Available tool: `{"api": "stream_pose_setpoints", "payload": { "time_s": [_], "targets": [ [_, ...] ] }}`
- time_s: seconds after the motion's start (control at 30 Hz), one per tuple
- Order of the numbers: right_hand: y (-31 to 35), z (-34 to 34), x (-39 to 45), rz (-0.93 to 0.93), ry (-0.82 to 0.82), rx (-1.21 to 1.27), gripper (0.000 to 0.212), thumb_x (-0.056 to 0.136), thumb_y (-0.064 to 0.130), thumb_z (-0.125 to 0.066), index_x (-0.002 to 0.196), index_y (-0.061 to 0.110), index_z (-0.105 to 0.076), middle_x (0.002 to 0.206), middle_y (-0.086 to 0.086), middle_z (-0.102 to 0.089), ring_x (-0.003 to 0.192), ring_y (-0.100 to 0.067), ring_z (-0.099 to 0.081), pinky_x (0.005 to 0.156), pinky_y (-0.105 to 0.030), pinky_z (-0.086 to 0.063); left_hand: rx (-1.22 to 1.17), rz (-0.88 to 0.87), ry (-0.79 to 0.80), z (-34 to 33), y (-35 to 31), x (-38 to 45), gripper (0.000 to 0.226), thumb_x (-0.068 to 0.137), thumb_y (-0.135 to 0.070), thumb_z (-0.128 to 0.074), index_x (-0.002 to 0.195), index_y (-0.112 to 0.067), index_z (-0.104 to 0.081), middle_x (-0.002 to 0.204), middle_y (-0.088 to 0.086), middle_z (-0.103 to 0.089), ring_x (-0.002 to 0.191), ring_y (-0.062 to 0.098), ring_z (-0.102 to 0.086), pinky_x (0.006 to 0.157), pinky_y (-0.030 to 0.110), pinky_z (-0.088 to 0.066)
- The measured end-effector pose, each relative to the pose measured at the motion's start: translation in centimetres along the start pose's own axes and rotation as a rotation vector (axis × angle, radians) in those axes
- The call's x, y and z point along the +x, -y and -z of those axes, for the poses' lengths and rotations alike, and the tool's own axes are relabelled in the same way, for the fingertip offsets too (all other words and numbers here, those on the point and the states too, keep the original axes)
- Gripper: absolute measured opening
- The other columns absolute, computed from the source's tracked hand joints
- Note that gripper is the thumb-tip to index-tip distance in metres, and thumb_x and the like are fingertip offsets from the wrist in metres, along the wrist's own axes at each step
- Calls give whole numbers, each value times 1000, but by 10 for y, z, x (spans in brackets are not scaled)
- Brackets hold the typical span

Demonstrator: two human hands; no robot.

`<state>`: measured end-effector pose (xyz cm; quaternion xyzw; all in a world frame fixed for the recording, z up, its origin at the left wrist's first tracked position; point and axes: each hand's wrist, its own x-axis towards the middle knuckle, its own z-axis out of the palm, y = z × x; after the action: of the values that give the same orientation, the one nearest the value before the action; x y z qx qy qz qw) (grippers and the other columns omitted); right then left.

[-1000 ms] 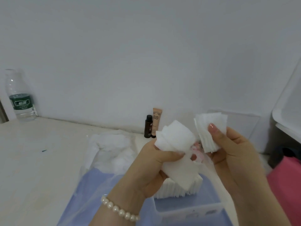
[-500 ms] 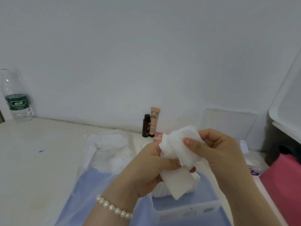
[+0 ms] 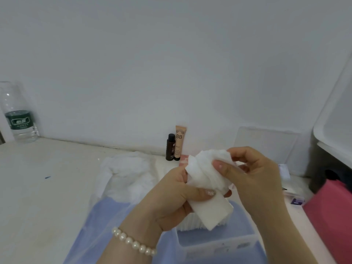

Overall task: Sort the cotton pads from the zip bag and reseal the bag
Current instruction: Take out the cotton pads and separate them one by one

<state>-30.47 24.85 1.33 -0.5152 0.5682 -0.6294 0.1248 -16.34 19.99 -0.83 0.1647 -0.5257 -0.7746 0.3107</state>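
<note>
The left hand (image 3: 171,193) and right hand (image 3: 255,174) meet above the surface (image 3: 38,187), both gripping a bunch of cotton pads (image 3: 205,174) between them. Directly below the hands, a row of pads (image 3: 190,223) stands in a clear box (image 3: 215,242). Left of the left hand lies the zip bag (image 3: 123,174). Behind the hands, against the wall, a small bottle (image 3: 170,147) stands just left of a tube (image 3: 179,142). Far left of the hands stands a water bottle (image 3: 18,115).
</note>
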Motion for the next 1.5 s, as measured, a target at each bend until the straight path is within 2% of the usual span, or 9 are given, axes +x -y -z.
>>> {"api": "stream_pose_setpoints", "payload": {
  "time_s": [0.07,0.2,0.33,0.43,0.57,0.73,1.0,1.37,1.5],
  "targets": [
    [1,2,0,9,-96,25,22,71,11,-76,69,30,-65,77,14,-69,68,-10,-61,58,-25,-53,-27,2,-50,-1,1,1,36,67,12,-62,101,0,-69,108,24,-68,101,38,-65,85,43,-55],
    [9,14,1,-90,-231,379,22,69,8,-71,82,23,-61,73,12,-71,67,-5,-67,57,-17,-53,-88,-28,-180,-1,-2,2,31,78,18,-57,101,2,-68,105,24,-68,94,34,-67,84,43,-55],
    [7,23,5,-254,97,575,48,45,20,-84,88,16,-63,77,-4,-74,67,-20,-71,54,-28,-57,-188,-48,-330,-1,-5,4,25,88,-1,-54,112,1,-61,105,20,-70,91,29,-68,78,40,-56],
    [3,17,3,-254,311,485,61,28,37,-93,82,19,-71,85,-15,-73,75,-28,-71,59,-32,-58,-249,-35,-376,-1,-5,5,25,91,-10,-52,112,-1,-61,102,16,-71,85,25,-69,71,38,-57],
    [7,9,0,-209,346,356,31,41,24,-79,71,23,-72,77,-7,-74,71,-19,-71,57,-24,-55,-233,-42,-352,0,-4,5,30,93,-14,-48,119,-1,-58,112,20,-67,101,33,-65,78,42,-54],
    [13,3,-4,-171,417,229,28,40,22,-78,67,26,-73,78,-1,-75,74,-14,-71,62,-24,-56,-218,-55,-308,0,-3,5,31,94,-17,-47,118,-2,-60,107,17,-70,86,24,-69,70,34,-58],
    [9,-1,-5,-134,374,86,28,58,-2,-81,70,20,-69,75,2,-73,71,-11,-69,61,-20,-55,-224,-26,-271,-1,-2,4,32,96,-19,-46,118,0,-59,98,17,-70,79,23,-68,64,31,-57],
    [11,-8,-12,4,270,-308,37,65,12,-80,83,37,-59,86,13,-56,81,8,-48,68,-3,-38,-309,-34,-256,-3,-1,4,34,98,-21,-40,114,3,-59,92,19,-71,70,23,-70,56,28,-56],
    [13,-5,-11,-21,297,-355,27,66,18,-79,74,34,-60,78,11,-59,74,2,-50,63,-8,-39,-353,-33,-262,-4,0,5,38,98,-23,-38,118,4,-56,101,22,-70,83,29,-71,68,34,-58]
  ]
}}
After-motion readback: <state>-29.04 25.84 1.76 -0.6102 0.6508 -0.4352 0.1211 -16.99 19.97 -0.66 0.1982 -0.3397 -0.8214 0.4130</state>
